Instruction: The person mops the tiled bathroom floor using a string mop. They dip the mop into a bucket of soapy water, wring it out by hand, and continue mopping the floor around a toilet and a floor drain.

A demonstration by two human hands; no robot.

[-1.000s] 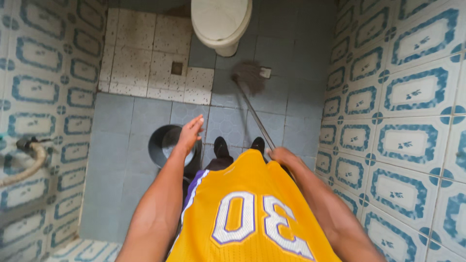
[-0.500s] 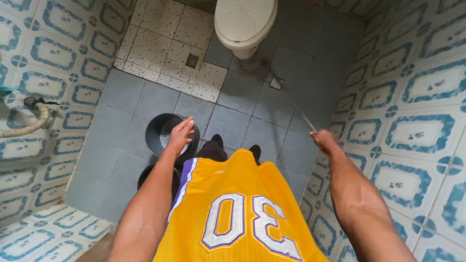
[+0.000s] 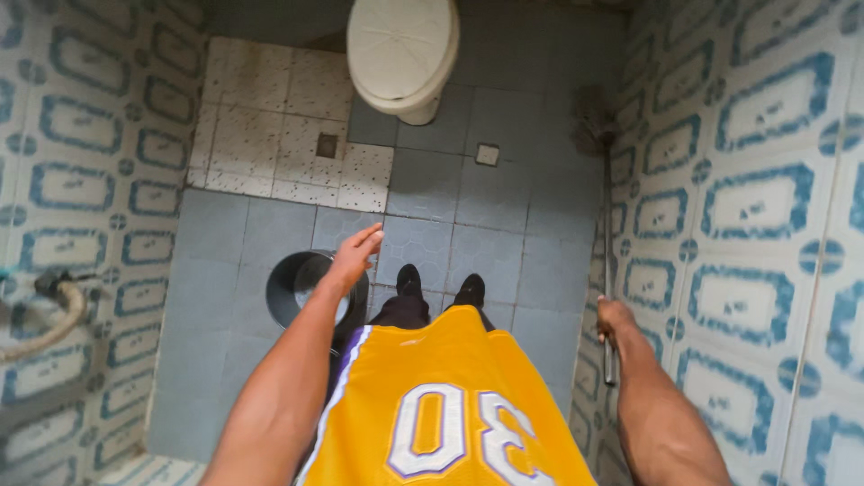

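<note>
My right hand (image 3: 614, 317) grips the thin metal handle of a long brush (image 3: 607, 234), low on the right by the tiled wall. The brush's dark bristle head (image 3: 594, 121) rests on the floor against that wall, right of the white toilet (image 3: 402, 54). My left hand (image 3: 353, 256) is held out flat with fingers together and holds nothing; it hovers over a dark round bucket (image 3: 297, 286) on the blue floor. My yellow jersey and black shoes (image 3: 439, 286) fill the lower middle.
Blue-patterned wall tiles close in on both sides. A speckled white floor patch with a square drain (image 3: 327, 145) lies left of the toilet. A small square floor fitting (image 3: 487, 154) sits below the toilet. A tap with a hose (image 3: 49, 297) juts from the left wall.
The brush has swung to the right, from the floor in front of the toilet to the right wall. My right hand moved right with it. My left hand stayed over the bucket.
</note>
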